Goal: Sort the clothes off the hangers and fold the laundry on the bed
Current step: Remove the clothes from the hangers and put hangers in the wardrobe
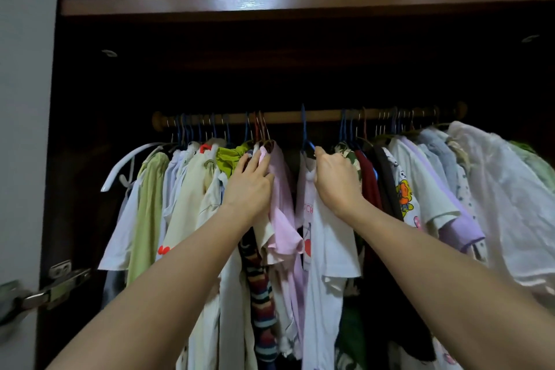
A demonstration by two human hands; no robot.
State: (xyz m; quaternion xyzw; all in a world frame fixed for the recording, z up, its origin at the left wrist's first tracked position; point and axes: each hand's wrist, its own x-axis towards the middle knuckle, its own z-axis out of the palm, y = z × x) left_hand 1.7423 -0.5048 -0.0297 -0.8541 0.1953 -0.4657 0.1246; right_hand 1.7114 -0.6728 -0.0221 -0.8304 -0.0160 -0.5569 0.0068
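Hanging in a dark wooden wardrobe (90, 75), a crowded row of soft, thin cotton garments fills a round wooden rail (300, 116) beneath a glossy brown shelf board (300, 3). Slim wire and plastic hangers, mostly blue, hook over the rail. Among the clothes are a pale pink short-sleeved shirt (282, 207), a white T-shirt with red cherry print (327, 237), a lime green ruffled top (227, 158), a dark red top (368, 183), a knitted multicolour striped piece (261, 294) and a sheer, crinkled white blouse (495, 195) at the far right. The left hand (250, 186) lies against the shoulder of the pink shirt, fingers fairly straight and close together, tips resting at its collar. The right hand (336, 180) is curled tight, gripping the neck of the white T-shirt together with its dark blue hanger (304, 135), which stands apart from its neighbours in a gap on the rail. Red letters on the T-shirt's chest read "TCH"; the rest is hidden in a fold. A metal door hinge (57, 282) shows at lower left.
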